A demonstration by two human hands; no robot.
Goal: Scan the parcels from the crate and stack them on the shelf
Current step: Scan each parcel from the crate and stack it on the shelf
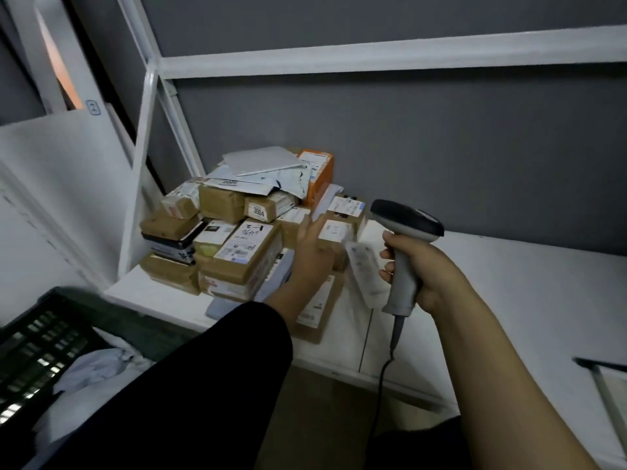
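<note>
Head view: 2 hands are in the middle of the frame. The left hand (314, 252), in a black sleeve (203, 385), reaches toward the stack with its fingers straight and loose, gripping nothing I can make out. The right hand (420, 266) is curled tight around the handle of 1 scanner (405, 232). The scanner's handle stands nearly upright. Its dark head runs from upper left down to the right, with the nose toward the stack, and 1 cable (390, 351) hangs from the handle's base.

Between the 2 hands is 1 white parcel (361, 269), blurred, its long axis steeply tilted from upper left to lower right. Whether the left hand touches it cannot be told.

The parcels (237, 252) sit in 1 pile at the left end of the white shelf (509, 283), against its corner post. There are well over 10, mostly brown boxes, too overlapped to count exactly. On top are grey mailers and 1 orange box (319, 178).

1 dark crate (40, 334) is at lower left, with 1 pale bag (95, 368) inside.
</note>
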